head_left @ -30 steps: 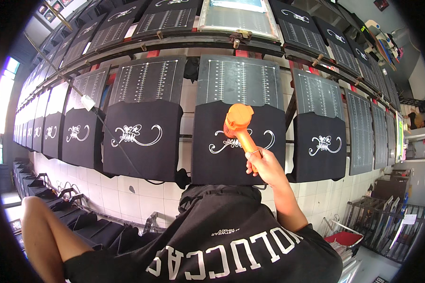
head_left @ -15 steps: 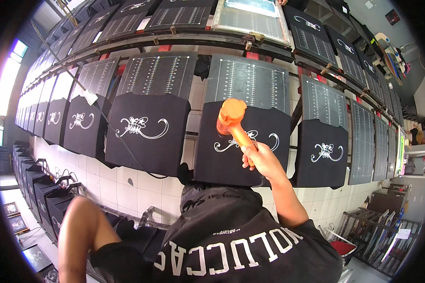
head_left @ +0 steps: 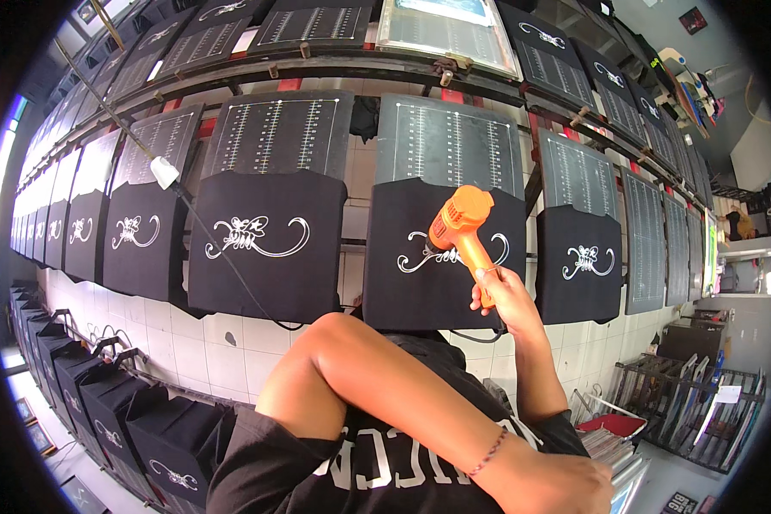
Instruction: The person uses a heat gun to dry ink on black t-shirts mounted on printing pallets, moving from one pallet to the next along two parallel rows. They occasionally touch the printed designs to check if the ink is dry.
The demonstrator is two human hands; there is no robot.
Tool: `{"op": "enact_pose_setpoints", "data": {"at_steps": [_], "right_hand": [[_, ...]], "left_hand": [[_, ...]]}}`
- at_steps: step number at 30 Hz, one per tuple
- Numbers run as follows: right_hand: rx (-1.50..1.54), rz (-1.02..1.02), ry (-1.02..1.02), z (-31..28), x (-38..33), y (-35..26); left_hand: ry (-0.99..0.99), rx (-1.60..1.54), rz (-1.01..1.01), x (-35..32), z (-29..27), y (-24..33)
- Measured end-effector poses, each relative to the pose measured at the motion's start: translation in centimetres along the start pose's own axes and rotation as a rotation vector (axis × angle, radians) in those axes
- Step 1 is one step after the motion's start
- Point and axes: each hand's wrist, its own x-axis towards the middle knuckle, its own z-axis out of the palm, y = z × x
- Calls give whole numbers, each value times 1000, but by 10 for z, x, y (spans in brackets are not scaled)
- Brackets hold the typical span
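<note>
the right hand (head_left: 514,298) has its fingers (head_left: 488,300) wrapped around the lower handle (head_left: 477,267) of an orange heat gun (head_left: 467,210). the left hand (head_left: 565,487) lies at the lower edge, its forearm folded across the body; whether its fingers are curled or spread, i cannot tell. the gun seems a rigid plastic shell, light enough for one hand but probably top-heavy at the round head; the handle is the place to hold it, away from the dark nozzle (head_left: 431,247), which may be hot. it hangs over a black t-shirt (head_left: 441,300), soft cloth, beside its white print (head_left: 413,259). beyond lies a stiff ruled platen (head_left: 445,141); a dark cord (head_left: 475,339) loops below.
</note>
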Motion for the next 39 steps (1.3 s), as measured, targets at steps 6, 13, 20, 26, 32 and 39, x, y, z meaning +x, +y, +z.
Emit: {"op": "enact_pose_setpoints", "data": {"at_steps": [6, 13, 20, 26, 32, 39], "right_hand": [[-6, -34, 78, 4, -10, 8], [42, -37, 144, 3, -14, 16], [-20, 11, 161, 11, -23, 4], [55, -26, 301, 20, -34, 14], [82, -17, 327, 42, -39, 27], [125, -32, 210, 50, -32, 25]], "left_hand": [[-145, -286, -150, 5, 19, 28], [-265, -794, -619, 10, -49, 42], [-876, -766, -1251, -85, -76, -4], [-682, -805, -1215, -95, -143, 27], [182, 929, -1121, -142, -292, 139], [1380, 1673, -742, -280, -404, 299]]}}
